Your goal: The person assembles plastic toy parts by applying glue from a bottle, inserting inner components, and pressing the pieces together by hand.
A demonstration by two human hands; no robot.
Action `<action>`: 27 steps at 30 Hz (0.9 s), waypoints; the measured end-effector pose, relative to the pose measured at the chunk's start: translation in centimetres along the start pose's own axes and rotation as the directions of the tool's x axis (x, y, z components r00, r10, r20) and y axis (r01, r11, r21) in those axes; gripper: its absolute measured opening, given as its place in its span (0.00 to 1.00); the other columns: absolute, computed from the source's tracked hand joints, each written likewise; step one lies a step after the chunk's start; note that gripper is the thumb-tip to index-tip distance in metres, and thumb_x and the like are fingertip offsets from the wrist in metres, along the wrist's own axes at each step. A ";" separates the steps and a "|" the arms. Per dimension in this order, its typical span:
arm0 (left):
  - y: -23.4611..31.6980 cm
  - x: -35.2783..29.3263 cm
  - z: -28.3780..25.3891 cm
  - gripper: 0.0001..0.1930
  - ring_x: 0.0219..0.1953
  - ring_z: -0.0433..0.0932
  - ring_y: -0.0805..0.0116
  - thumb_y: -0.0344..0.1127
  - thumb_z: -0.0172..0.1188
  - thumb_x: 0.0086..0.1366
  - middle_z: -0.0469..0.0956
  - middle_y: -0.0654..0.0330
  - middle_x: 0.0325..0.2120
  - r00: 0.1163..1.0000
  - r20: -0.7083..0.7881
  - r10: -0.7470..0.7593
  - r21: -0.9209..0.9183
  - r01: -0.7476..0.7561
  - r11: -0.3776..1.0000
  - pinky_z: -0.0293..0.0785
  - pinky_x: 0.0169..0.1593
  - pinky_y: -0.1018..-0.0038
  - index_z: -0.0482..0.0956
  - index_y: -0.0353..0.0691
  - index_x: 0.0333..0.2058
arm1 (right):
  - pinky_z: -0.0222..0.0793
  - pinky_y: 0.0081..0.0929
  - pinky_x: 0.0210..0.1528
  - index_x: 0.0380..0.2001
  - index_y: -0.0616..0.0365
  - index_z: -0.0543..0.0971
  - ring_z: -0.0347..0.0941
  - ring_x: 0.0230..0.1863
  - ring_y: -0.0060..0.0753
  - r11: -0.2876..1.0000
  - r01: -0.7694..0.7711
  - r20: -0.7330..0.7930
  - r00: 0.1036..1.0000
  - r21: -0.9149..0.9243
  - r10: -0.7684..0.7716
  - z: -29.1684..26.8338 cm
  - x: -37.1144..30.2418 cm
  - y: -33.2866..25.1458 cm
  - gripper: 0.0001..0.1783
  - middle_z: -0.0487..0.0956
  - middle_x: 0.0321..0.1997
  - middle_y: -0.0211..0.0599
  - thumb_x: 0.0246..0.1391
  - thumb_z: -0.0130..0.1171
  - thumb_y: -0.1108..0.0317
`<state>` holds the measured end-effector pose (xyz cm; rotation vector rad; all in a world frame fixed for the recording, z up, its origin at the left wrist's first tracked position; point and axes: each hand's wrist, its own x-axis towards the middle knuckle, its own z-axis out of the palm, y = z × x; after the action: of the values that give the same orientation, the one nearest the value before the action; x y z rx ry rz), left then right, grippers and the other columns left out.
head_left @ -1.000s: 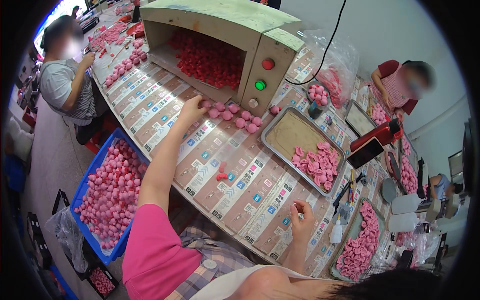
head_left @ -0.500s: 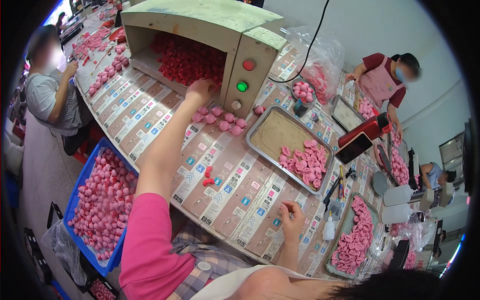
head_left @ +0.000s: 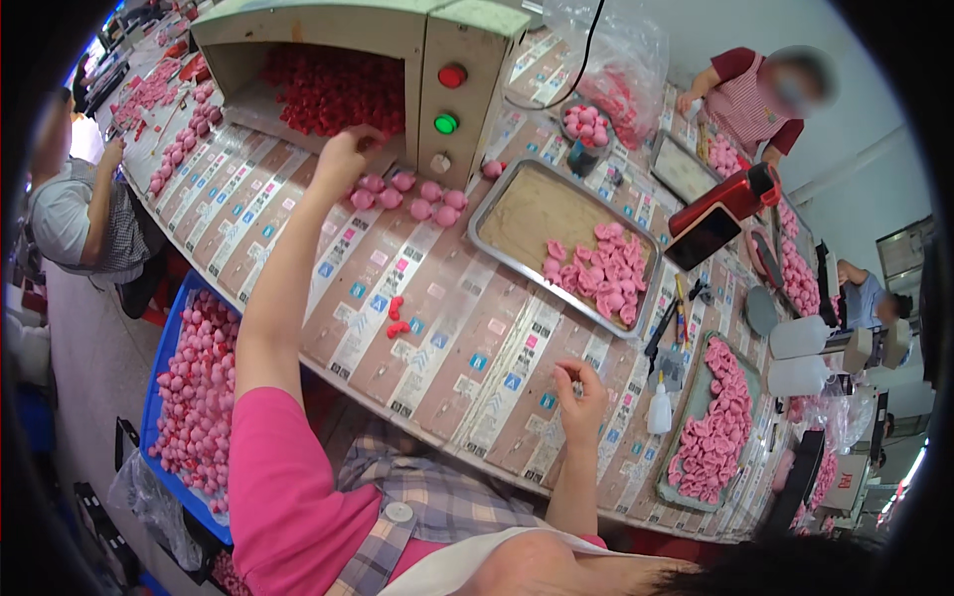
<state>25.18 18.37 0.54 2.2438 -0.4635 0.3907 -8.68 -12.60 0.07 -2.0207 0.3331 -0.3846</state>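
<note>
Left hand extended to the mouth of the machine; right hand rested on the surface.

The left grip is curled at the opening, just above a row of pink pieces; whether anything is held cannot be told. The right grip's fingertips are pinched together, perhaps on something small. More pink pieces are seen in a metal tray and a blue crate.

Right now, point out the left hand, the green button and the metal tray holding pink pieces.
left hand [head_left: 345,156]: head view, on the back of the hand.
green button [head_left: 445,124]: head view, on its round face.
metal tray [head_left: 532,211]: head view, on its bare floor.
</note>
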 end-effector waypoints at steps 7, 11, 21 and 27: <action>7.4 -13.7 -1.0 0.06 0.28 0.68 0.79 0.27 0.56 0.52 0.71 0.65 0.25 0.917 0.390 -0.086 -0.287 0.210 0.935 0.64 0.33 0.81 0.74 0.38 0.31 | 0.64 0.20 0.32 0.28 0.63 0.75 0.70 0.27 0.25 1.000 0.007 -0.006 1.000 -0.003 -0.007 -0.2 0.0 -0.7 0.07 0.74 0.25 0.35 0.45 0.58 0.71; 11.9 -15.1 0.0 0.06 0.30 0.70 0.78 0.27 0.55 0.53 0.73 0.64 0.28 0.894 0.444 0.056 -0.521 0.207 0.828 0.66 0.36 0.81 0.75 0.38 0.32 | 0.65 0.21 0.34 0.32 0.61 0.76 0.71 0.30 0.24 0.999 0.050 0.105 0.993 0.010 -0.051 0.5 -0.3 -0.9 0.09 0.75 0.28 0.34 0.45 0.57 0.72; 21.7 -16.7 10.6 0.06 0.36 0.71 0.79 0.28 0.55 0.57 0.73 0.65 0.33 0.516 0.781 0.352 -0.623 0.598 0.505 0.67 0.41 0.79 0.73 0.36 0.34 | 0.65 0.13 0.31 0.38 0.63 0.74 0.69 0.28 0.16 0.692 -0.150 0.061 0.987 0.706 0.151 -1.0 -0.7 0.4 0.11 0.77 0.30 0.33 0.51 0.52 0.72; 19.0 -6.4 14.7 0.09 0.30 0.73 0.61 0.36 0.56 0.51 0.75 0.56 0.27 0.956 0.261 0.133 -0.276 -0.058 0.959 0.68 0.37 0.70 0.76 0.40 0.31 | 0.66 0.14 0.31 0.35 0.63 0.74 0.69 0.27 0.17 0.686 -0.098 -0.086 0.970 0.721 0.229 -1.4 0.1 -0.3 0.09 0.77 0.29 0.34 0.49 0.54 0.73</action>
<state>12.91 -3.22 0.84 2.0236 -0.7308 0.0538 -9.12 -13.61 1.00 -1.1741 0.3932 -0.4844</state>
